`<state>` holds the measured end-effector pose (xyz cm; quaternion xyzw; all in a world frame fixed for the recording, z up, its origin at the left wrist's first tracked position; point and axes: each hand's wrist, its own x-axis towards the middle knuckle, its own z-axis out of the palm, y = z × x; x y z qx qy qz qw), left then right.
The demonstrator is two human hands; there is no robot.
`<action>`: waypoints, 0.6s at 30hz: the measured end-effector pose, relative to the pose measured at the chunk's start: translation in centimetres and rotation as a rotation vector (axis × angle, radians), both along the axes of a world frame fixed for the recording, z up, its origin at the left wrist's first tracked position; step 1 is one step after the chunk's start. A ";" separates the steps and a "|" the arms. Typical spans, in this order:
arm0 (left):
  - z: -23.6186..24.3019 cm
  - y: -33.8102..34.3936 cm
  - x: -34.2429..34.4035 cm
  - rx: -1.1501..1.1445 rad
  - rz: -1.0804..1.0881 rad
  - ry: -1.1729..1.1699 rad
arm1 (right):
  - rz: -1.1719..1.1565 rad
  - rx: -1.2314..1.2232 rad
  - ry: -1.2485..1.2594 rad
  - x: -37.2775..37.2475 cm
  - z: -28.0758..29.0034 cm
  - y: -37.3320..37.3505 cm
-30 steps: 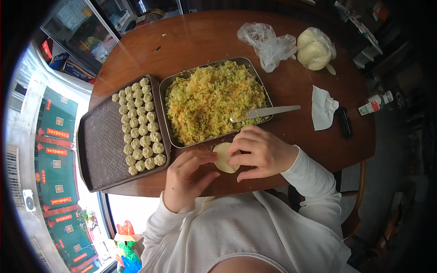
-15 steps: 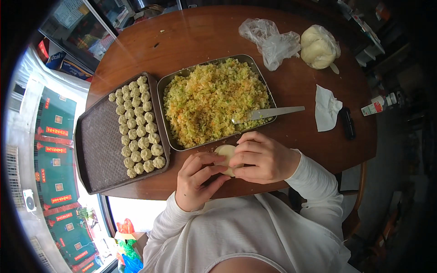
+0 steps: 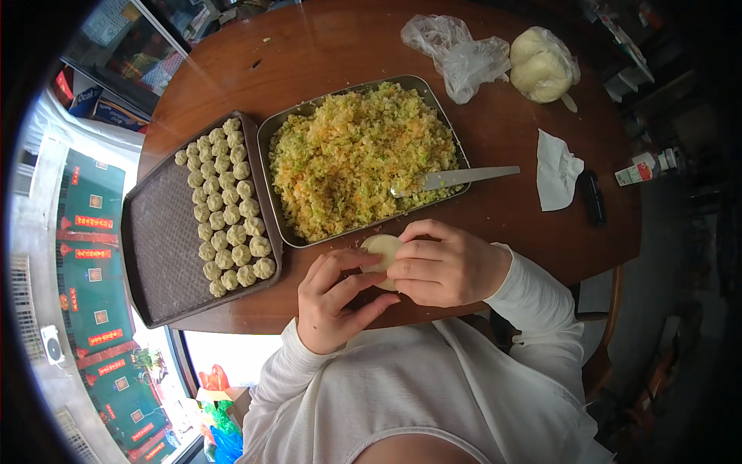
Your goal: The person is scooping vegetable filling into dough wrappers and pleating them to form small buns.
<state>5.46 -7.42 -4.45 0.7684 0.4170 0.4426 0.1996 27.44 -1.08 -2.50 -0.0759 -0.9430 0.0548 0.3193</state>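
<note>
A round, pale dough wrapper is held between my two hands, just in front of the filling tray. My left hand pinches its left edge with the fingertips. From the other side my right hand grips it, the fingers curled over its right part and hiding it. Beyond them stands a metal tray heaped with chopped yellow-green and orange filling. A flat metal spatula lies with its blade in the filling and its handle over the right rim.
At left, a dark baking tray carries rows of small pleated dumplings along its right side. Far right are a crumpled clear plastic bag, bagged dough, a white tissue, a black object and a small carton.
The view has shifted slightly, so the trays appear a little higher and further left. My left fingers have shifted a little on the wrapper; both hands still hold it.
</note>
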 end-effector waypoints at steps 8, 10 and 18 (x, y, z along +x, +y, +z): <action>0.3 -0.3 0.8 -0.020 0.058 -0.010 | -0.097 -0.029 0.092 -0.4 -0.5 0.3; 0.7 -0.3 1.0 -0.042 0.057 -0.010 | -0.117 -0.050 0.084 -0.3 -0.4 0.4; 0.4 -0.6 1.3 -0.159 0.112 -0.067 | -0.083 -0.253 -0.007 0.6 0.7 0.7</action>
